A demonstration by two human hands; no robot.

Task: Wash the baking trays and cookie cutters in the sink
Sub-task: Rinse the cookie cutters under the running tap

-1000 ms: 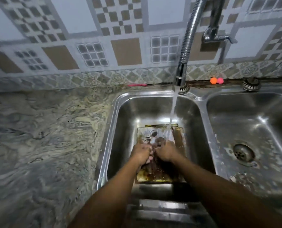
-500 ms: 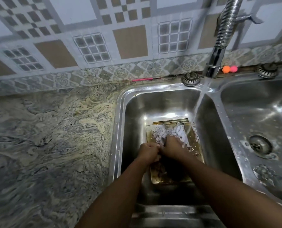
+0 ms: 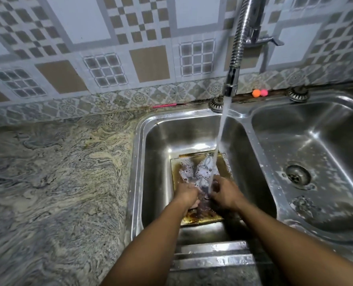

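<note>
The brown-stained rectangular metal baking tray [image 3: 200,168] lies flat in the left steel sink basin [image 3: 161,141]. Left hand [image 3: 187,194] and right hand [image 3: 225,193] meet under the water stream [image 3: 220,141]; finger state cannot be determined. Risk: wet, soapy metal slips; splashing over the front rim.

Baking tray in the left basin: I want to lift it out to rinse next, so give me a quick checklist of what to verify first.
1. Water running from the faucet: ok, the stream lands by the hands.
2. Baking tray lies flat in the left basin: ok.
3. Tray scrubbed clean: not ok, brown residue and suds still show.
4. Left hand and right hand over the tray: ok; what they grip, cannot tell.
5. Right basin free for the tray: ok.
6. Cookie cutters located: cannot tell.
</note>
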